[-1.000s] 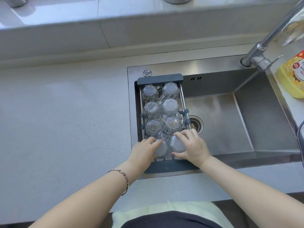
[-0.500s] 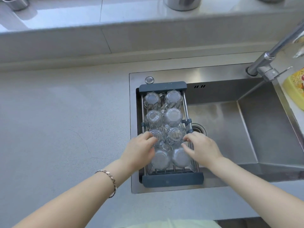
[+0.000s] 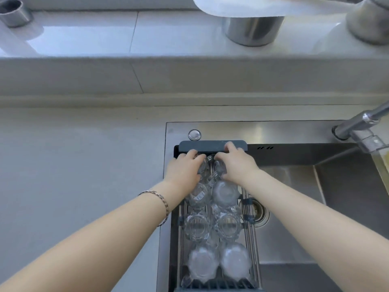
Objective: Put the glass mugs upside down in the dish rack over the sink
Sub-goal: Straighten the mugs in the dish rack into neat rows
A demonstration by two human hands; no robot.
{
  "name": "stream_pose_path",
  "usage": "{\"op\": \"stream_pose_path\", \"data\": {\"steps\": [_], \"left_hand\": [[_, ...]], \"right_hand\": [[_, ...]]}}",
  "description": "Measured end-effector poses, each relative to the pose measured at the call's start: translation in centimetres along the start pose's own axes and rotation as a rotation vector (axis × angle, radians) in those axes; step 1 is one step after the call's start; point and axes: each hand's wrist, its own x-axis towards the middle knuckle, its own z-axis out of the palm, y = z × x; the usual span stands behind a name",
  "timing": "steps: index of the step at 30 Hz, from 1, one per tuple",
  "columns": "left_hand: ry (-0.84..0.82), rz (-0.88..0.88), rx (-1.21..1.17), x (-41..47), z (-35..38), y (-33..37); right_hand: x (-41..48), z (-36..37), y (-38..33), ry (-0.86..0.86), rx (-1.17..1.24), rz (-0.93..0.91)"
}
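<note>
Hands rest on the far pair of glass mugs (image 3: 212, 169) in the dish rack (image 3: 212, 146) over the sink (image 3: 315, 207). Left hand (image 3: 185, 169) and right hand (image 3: 235, 165) each curl around one mug. Six other mugs stand upside down nearer.

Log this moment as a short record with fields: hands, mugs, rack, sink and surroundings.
left hand: left hand on the far-left clear glass mug
right hand: right hand on the far-right clear glass mug
mugs: two columns of four, bases up
rack: grey-ended wire dish rack spanning the sink's left part
sink: stainless steel sink, chrome faucet at far right
ledge: steel pots behind
</note>
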Motion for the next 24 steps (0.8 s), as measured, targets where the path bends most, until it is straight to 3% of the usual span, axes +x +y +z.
{"op": "stream_pose_path", "data": {"steps": [6,12,16,20,24], "left_hand": [[-0.003,-0.011,0.009,1.3,0.6,-0.3],[0.012,-0.009,0.025,0.9,0.9,-0.4],[0.020,-0.022,0.006,0.7,1.0,-0.5],[0.027,-0.022,-0.008,0.6,1.2,-0.3],[0.026,-0.023,-0.029,0.6,1.3,-0.3]], "right_hand": [[-0.7,2.0,-0.1,0.120,0.180,0.253],[-1.7,-0.1,0.8,0.103,0.303,0.187],[-4.5,-3.4,2.4,0.155,0.186,-0.027],[-5.2,-5.8,3.8,0.313,-0.229,-0.519],[-2.6,-6.0,3.7,0.241,-0.463,-0.804]]}}
